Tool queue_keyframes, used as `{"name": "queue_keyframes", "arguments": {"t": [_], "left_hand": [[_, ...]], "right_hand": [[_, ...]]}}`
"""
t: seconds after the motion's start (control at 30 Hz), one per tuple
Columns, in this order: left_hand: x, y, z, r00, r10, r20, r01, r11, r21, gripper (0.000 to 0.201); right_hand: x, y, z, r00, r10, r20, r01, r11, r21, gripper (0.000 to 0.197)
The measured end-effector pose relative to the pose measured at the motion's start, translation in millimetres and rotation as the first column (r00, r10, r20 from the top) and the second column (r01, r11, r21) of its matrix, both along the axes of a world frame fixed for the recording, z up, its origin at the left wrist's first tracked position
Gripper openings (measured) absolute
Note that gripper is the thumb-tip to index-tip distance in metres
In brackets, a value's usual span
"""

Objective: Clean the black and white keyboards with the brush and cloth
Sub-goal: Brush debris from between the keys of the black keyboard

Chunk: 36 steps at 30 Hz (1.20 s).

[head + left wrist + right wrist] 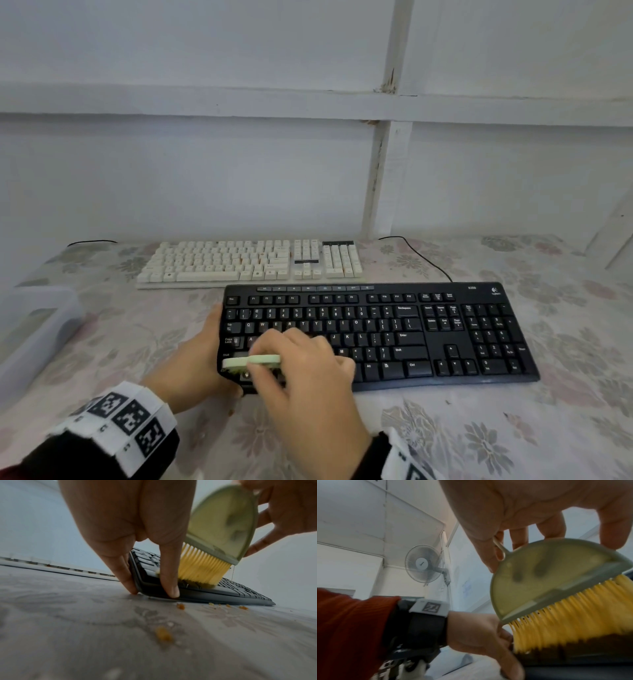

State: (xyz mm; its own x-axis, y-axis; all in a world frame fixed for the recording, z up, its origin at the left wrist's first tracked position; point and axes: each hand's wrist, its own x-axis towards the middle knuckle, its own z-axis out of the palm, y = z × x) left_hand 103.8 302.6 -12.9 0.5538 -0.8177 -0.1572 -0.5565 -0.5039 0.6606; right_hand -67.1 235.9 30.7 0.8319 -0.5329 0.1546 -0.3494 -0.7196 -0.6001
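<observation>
On the floral tablecloth point(479, 428), the black keyboard point(428, 329) lay nearest the person, with the white keyboard point(246, 262) just behind it, close to the wall and untouched by either hand.

Right hand point(301, 363) pinched the green half-moon brush point(251, 361) by its top edge, fingers curled over the rim, thumb on the near face. Yellow bristles point(202, 566) were down on the keys at the keyboard's front-left corner, tips bent where they met the key rows. Gripping it that high probably left the bristles free to flex into the gaps.

Left hand point(195, 363) clamped the keyboard's left end: one finger point(169, 574) pressed over the front edge, another against the side wall, both tips down at the cloth. Likely there to stop the board sliding under the brush strokes. Left wrist view showed that corner sitting flat on the cloth, as far as I could tell.

Orange crumbs point(163, 634) lay on the cloth just in front of the keyboard, more strung along its front edge point(228, 605). Judging by that, debris was being swept off the near side.

No cloth for wiping showed in any view. A clear plastic bin point(34, 329) sat at the table's left edge. Black cable point(424, 257) ran from the black keyboard back toward the wall.

My read: brushing stage on the black board, left section only; white board and wiping not yet done.
</observation>
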Motion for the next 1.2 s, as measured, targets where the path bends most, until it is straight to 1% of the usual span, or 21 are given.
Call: {"name": "queue_keyframes", "arguments": {"t": [0.03,0.1,0.2,0.27,0.33,0.4,0.47,0.5,0.57,0.63,0.77,0.8,0.9,1.03,1.1,1.2], "left_hand": [[0,1,0,1.0,-0.003,-0.006,0.003,1.0,-0.001,0.116],[1,1,0,1.0,-0.01,-0.023,0.01,1.0,-0.001,0.12],[2,2,-1,0.999,-0.013,-0.042,0.013,1.0,-0.002,0.121],[3,2,-2,0.999,-0.01,-0.05,0.009,1.0,-0.01,0.121],[3,2,-2,0.999,-0.006,-0.051,0.006,1.0,-0.015,0.121],[3,2,-2,0.999,-0.003,-0.049,0.003,1.0,-0.014,0.121],[3,2,-2,0.999,-0.003,-0.054,0.002,1.0,-0.013,0.121],[3,2,-1,0.998,-0.003,-0.058,0.002,1.0,-0.009,0.121],[2,3,-1,0.998,-0.005,-0.063,0.005,1.0,-0.003,0.119],[1,3,0,0.998,-0.009,-0.064,0.009,1.0,-0.004,0.118],[0,3,1,0.998,-0.005,-0.065,0.005,1.0,-0.009,0.117],[0,3,1,0.998,-0.006,-0.065,0.005,1.0,-0.007,0.118],[1,2,1,0.998,-0.006,-0.069,0.006,1.0,-0.005,0.118],[1,2,-1,0.998,-0.009,-0.07,0.009,1.0,0.0,0.115],[2,3,-3,0.997,-0.002,-0.073,0.001,1.0,-0.009,0.116],[3,3,-4,0.996,0.004,-0.084,-0.006,1.0,-0.017,0.119]], "right_hand": [[-5,-5,1,1.0,-0.023,0.019,0.023,0.999,0.024,0.021],[-16,-16,3,0.997,-0.065,0.049,0.061,0.995,0.078,0.016],[-25,-26,7,0.994,-0.101,0.046,0.099,0.994,0.042,0.014],[-24,-25,9,0.991,-0.085,0.098,0.08,0.995,0.053,0.014],[-20,-20,11,0.986,-0.038,0.162,0.025,0.996,0.081,0.017],[-18,-17,6,0.987,-0.028,0.156,0.013,0.995,0.096,0.013],[-22,-22,0,0.991,-0.053,0.126,0.04,0.994,0.103,0.013],[-26,-26,-1,0.987,-0.078,0.139,0.063,0.992,0.11,0.012],[-34,-36,-2,0.976,-0.144,0.161,0.124,0.984,0.132,0.002],[-39,-40,-1,0.971,-0.163,0.174,0.145,0.983,0.114,0.007],[-35,-31,4,0.974,-0.064,0.216,0.034,0.989,0.141,0.007],[-35,-30,3,0.976,-0.063,0.207,0.035,0.99,0.136,0.007],[-45,-42,-2,0.974,-0.133,0.183,0.108,0.984,0.142,0.009],[-62,-58,3,0.958,-0.22,0.185,0.191,0.968,0.164,0.012],[-67,-61,7,0.943,-0.236,0.233,0.19,0.961,0.202,0.014],[-67,-60,10,0.942,-0.2,0.271,0.124,0.954,0.272,0.014]]}}
